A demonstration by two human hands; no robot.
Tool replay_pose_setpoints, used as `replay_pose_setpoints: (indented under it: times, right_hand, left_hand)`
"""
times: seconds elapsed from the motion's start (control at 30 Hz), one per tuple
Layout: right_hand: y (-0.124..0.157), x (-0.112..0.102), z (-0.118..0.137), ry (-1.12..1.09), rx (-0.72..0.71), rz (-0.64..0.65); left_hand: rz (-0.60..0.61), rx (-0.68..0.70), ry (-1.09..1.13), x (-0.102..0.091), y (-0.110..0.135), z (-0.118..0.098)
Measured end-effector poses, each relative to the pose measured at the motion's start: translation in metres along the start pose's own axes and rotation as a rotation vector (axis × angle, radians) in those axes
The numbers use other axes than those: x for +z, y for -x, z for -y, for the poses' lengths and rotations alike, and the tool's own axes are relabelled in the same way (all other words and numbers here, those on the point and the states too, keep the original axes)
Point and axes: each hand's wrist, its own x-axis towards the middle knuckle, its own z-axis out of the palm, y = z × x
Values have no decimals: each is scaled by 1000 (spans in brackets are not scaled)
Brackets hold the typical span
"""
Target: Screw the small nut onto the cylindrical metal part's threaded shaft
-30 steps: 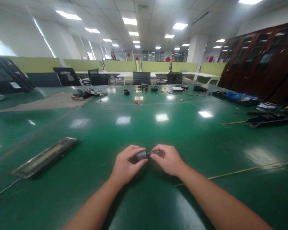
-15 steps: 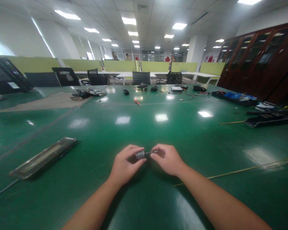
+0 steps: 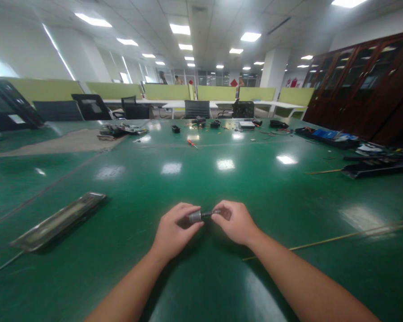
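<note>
Both my hands meet low over the green table (image 3: 221, 179), near its front edge. My left hand (image 3: 174, 232) pinches the grey cylindrical end of a small metal part (image 3: 195, 217). My right hand (image 3: 235, 222) is closed on the thin dark shaft that sticks out of that part toward the right. The part lies level between the two hands, just above the tabletop. Fingers of both hands are curled round it, so its underside is hidden.
A long flat metal-framed panel (image 3: 58, 219) lies to the left with a cable. A thin brass rod (image 3: 342, 235) runs along the right. A red screwdriver (image 3: 192, 143), small tools and boxes sit farther back; black trays (image 3: 376, 167) at right. Office chairs and people stand far behind.
The view has drifted slightly, so the hands and part sit a little left and higher. The grip on the part looks the same.
</note>
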Motion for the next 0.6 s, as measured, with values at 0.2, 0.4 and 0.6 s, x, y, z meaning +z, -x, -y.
replay_pose_setpoints:
  times: [0.2, 0.4, 0.6]
  right_hand:
    - [-1, -1, 0, 7, 4, -14]
    - [-1, -1, -2, 15, 8, -28]
    - [-1, -2, -3, 39, 20, -35]
  left_hand:
    - [-4, -14, 1, 1, -1, -1]
    - [-1, -23, -2, 0, -2, -3]
    - [-1, -27, 16, -1, -2, -4]
